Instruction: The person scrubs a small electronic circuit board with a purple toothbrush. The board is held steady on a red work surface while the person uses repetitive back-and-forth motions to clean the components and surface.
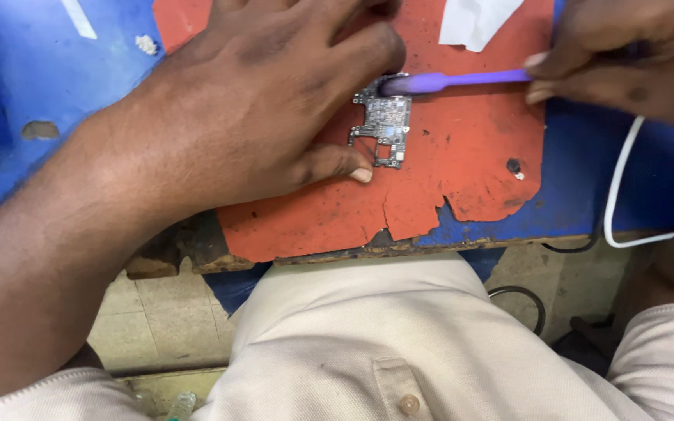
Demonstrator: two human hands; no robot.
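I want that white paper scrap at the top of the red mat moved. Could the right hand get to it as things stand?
Probably yes. The paper lies bare on the mat just beside the right hand, nothing between them. But that hand holds the purple brush, so its fingers are occupied.
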